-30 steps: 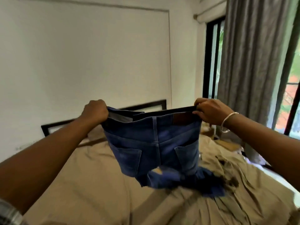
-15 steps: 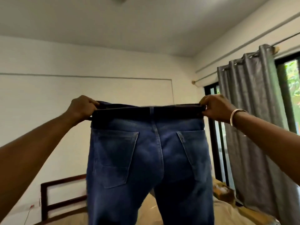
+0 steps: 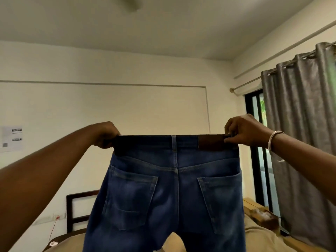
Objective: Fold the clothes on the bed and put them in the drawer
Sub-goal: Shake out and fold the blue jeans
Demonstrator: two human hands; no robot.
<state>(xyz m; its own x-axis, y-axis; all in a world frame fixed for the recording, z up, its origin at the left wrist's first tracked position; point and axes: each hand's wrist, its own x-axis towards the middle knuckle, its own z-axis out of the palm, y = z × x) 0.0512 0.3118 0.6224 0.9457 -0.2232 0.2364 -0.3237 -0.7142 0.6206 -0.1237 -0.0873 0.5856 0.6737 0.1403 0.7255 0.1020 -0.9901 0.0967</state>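
A pair of blue jeans (image 3: 167, 193) hangs in front of me, back pockets facing me, waistband stretched flat and level. My left hand (image 3: 105, 134) grips the waistband's left end with curled fingers. My right hand (image 3: 243, 130), a bangle on its wrist, pinches the right end beside the brown leather patch. Both legs drop below the bottom edge of the view. The bed (image 3: 261, 237) with its tan sheet shows only in slivers under and beside the jeans. No drawer is in sight.
A dark wooden headboard (image 3: 76, 211) stands against the white wall behind the jeans. Grey curtains (image 3: 305, 142) and a dark-framed glass door fill the right side. A small wooden box (image 3: 263, 217) sits at the bed's far right edge. A paper notice hangs on the left wall.
Both hands lifted the jeans off the bed up to eye level, and the legs now hang straight. The waistband is pulled flatter, and the view has tilted up toward the ceiling.
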